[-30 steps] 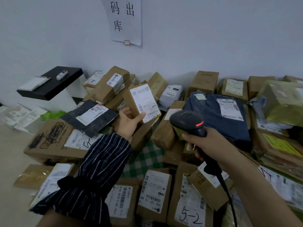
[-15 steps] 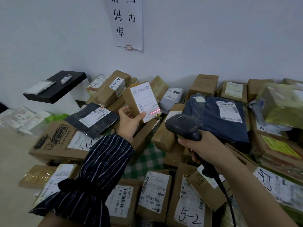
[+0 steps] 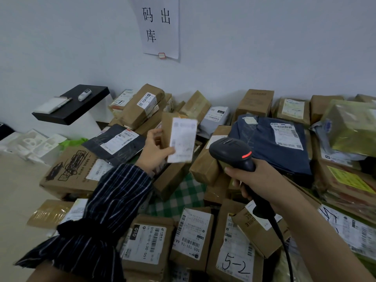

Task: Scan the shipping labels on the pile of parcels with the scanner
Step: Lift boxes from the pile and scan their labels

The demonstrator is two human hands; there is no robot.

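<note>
My left hand (image 3: 154,152) holds a small brown parcel (image 3: 179,139) above the pile, its white shipping label facing me and blurred by motion. My right hand (image 3: 258,181) grips the handle of a black barcode scanner (image 3: 232,152); its head points left toward the parcel, a red light glows on its side, and its cable runs down past my wrist. Below and around lies the pile of brown cardboard parcels (image 3: 191,239) with white labels, one marked "5-2" (image 3: 236,259).
A dark blue bag parcel (image 3: 270,147) lies right of the scanner, a black bag parcel (image 3: 116,143) left of my hand. A black shelf (image 3: 71,107) juts from the wall at left. A paper sign (image 3: 160,27) hangs above. Bare floor (image 3: 16,190) at left.
The red scan line seen on the label half a second ago is gone. My left hand has turned the small parcel more upright, and it now blurs. The scanner has stayed near the same spot.
</note>
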